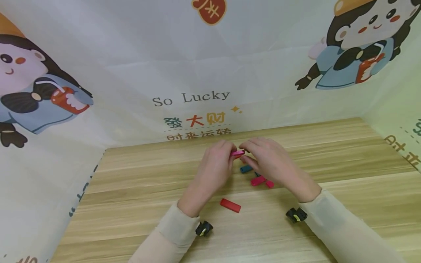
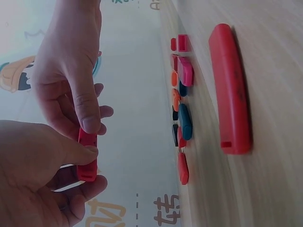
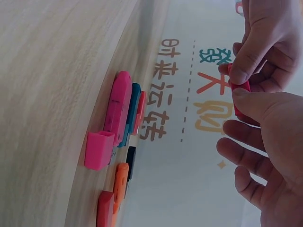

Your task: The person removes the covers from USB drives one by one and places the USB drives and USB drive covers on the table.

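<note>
Both hands meet over the back of the table around one small flat piece (image 2: 87,163), pinkish in the head view and red in the wrist views, with a slot near one end. My left hand (image 1: 215,159) pinches it between thumb and fingers. My right hand (image 1: 268,159) holds its other end, thumb on top; its lower fingers spread away in the right wrist view. Close under the right hand lie a pink stick (image 3: 119,101) with a separate hollow pink cap (image 3: 98,151), and a teal stick (image 3: 134,106).
A red stick (image 1: 230,205) lies alone nearer the front, between the forearms. In the wrist views, orange (image 3: 121,175), black (image 3: 131,163) and red pieces (image 2: 182,168) lie around the teal one. A printed cloth wall (image 1: 131,91) stands behind the wooden table (image 1: 148,171).
</note>
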The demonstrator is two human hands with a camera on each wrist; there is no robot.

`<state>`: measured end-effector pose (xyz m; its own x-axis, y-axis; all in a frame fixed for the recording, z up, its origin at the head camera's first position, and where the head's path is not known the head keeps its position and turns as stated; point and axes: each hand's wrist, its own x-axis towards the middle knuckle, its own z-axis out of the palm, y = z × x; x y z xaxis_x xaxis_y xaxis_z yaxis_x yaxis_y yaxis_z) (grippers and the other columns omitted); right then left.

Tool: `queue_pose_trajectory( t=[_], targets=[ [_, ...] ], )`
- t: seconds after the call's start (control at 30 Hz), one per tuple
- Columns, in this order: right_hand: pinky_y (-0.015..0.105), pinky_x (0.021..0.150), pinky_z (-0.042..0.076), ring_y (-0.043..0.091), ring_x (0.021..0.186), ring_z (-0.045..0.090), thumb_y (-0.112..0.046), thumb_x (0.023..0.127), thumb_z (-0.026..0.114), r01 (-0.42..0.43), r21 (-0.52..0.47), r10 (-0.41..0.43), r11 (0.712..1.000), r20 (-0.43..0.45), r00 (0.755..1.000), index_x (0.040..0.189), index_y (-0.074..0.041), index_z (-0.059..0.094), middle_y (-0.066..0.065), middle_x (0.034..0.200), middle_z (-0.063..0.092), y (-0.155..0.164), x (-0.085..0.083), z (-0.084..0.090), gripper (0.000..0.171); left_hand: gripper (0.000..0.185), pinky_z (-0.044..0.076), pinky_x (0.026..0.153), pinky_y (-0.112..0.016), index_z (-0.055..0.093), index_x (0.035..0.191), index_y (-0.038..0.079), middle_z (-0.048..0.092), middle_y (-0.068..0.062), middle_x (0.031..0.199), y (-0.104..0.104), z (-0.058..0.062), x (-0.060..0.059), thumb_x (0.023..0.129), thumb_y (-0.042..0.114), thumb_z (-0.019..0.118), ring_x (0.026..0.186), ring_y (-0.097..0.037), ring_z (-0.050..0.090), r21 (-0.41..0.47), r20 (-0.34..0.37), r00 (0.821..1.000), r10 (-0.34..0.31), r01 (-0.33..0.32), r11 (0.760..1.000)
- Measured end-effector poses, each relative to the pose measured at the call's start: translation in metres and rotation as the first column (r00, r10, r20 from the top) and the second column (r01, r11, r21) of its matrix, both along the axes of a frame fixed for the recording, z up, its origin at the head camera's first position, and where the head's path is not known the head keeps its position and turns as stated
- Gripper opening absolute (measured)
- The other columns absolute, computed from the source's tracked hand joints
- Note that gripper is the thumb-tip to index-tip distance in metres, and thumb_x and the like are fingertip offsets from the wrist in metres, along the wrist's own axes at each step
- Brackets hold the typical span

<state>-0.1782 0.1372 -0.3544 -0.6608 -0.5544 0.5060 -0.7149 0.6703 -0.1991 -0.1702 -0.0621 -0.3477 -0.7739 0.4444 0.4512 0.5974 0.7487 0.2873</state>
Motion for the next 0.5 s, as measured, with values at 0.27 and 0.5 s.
queue_pose_trajectory(
  t=[0.27, 0.5],
  targets=[
    [0.045, 0.086, 0.059, 0.028, 0.097, 0.071, -0.012, 0.095, 0.082, -0.025, -0.018, 0.025, 1.000, -0.021, 0.999, 0.112, -0.004, 0.075, 0.009, 0.106, 0.076, 0.0017, -0.0003, -0.0007, 0.020, 0.004, 0.055, 0.085, -0.042, 0.070, 0.102, 0.005, 0.068, -0.004, 0.097, 0.0019, -0.0025, 0.0005, 0.101, 0.008, 0.073, 0.092, -0.023, 0.065, 0.023, -0.013, 1.000, -0.019, 0.019, 1.000],
    [0.042, 0.082, 0.060, 0.025, 0.091, 0.071, -0.009, 0.094, 0.083, -0.042, -0.018, 0.041, 0.999, -0.041, 0.998, 0.107, -0.005, 0.077, 0.006, 0.099, 0.075, 0.0006, 0.0016, 0.0000, 0.015, 0.004, 0.056, 0.084, -0.041, 0.070, 0.102, 0.006, 0.068, -0.004, 0.097, 0.0023, -0.0056, 0.0006, 0.100, 0.007, 0.074, 0.092, -0.023, 0.065, 0.037, -0.039, 0.999, -0.034, 0.035, 0.999]
  ],
)
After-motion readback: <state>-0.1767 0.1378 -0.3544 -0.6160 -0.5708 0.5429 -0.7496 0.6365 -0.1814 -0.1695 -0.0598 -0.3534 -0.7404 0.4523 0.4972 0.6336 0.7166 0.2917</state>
